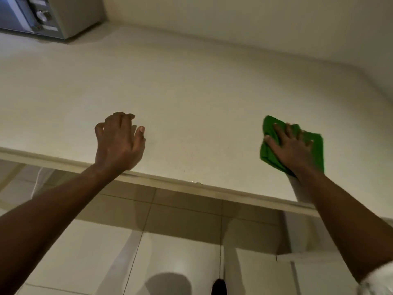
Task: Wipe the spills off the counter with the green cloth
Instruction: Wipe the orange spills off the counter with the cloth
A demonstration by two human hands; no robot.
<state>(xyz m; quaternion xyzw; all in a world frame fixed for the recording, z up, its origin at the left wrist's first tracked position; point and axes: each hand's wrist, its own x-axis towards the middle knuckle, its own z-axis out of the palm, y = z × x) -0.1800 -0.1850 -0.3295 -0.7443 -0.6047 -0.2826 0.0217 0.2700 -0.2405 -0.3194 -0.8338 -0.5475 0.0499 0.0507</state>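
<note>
The green cloth (270,153) lies folded on the pale counter (202,92) near its front edge, at the right. My right hand (291,147) presses flat on top of the cloth with its fingers spread. My left hand (119,141) hovers over the counter near the front edge, further left, fingers curled and apart, holding nothing. A few tiny droplets (196,182) glint on the counter's front lip between my arms. No larger spill shows on the surface.
A silver microwave (49,15) stands at the back left corner of the counter. A wall runs along the back and curves round at the right. Below the front edge are tiled floor and white cabinet fronts (308,273).
</note>
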